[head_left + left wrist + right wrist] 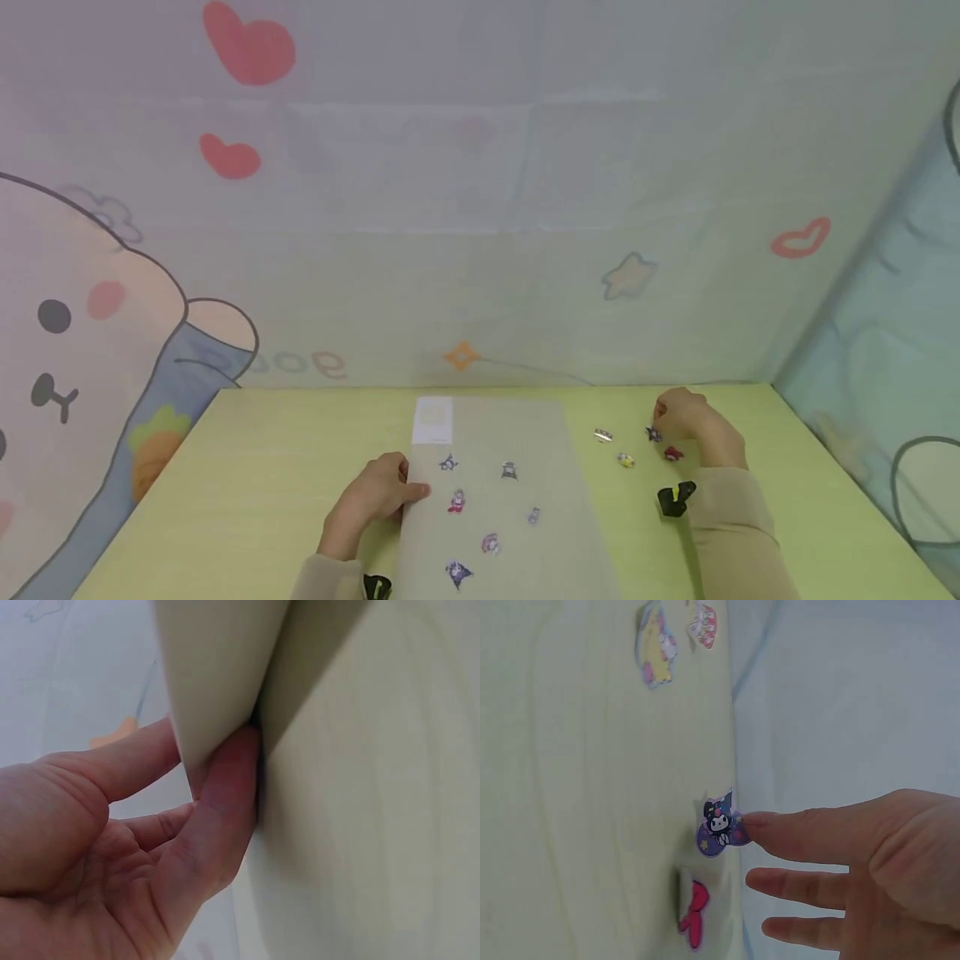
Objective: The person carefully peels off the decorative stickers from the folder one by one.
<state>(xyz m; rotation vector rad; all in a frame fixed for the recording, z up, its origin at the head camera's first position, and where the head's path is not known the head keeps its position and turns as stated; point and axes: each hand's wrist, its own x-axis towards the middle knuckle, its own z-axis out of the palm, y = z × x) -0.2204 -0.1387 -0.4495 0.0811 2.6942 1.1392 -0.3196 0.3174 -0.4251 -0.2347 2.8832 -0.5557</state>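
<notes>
Your hands work well apart over the pale yellow desk (262,467). Your left hand (382,487) grips the left edge of the pale sheet (528,433), its thumb on the upper face and a finger tucked between the sheet and the desk. Your right hand (686,417) is out to the right of the sheet, toward the far side of the desk, where it pinches one edge of the purple character sticker (718,823); you cannot tell from here whether that sticker is fully clear of the surface. Just beside it, a little nearer you, lies the red sticker (672,453), while the yellow sticker (626,460) and the crown-shaped sticker (603,435) lie between it and the sheet. On the sheet, you have the white label (432,419) at the far left corner and six small stickers spread below it: a star-like one (448,462) and a grey one (509,471) farthest from you, a red-and-white one (456,501) near your left thumb, a small pale one (533,516) to the right, then a pink one (491,544) and a dark purple one (457,574) closest to you. Behind the desk hangs a printed cloth (480,167).
</notes>
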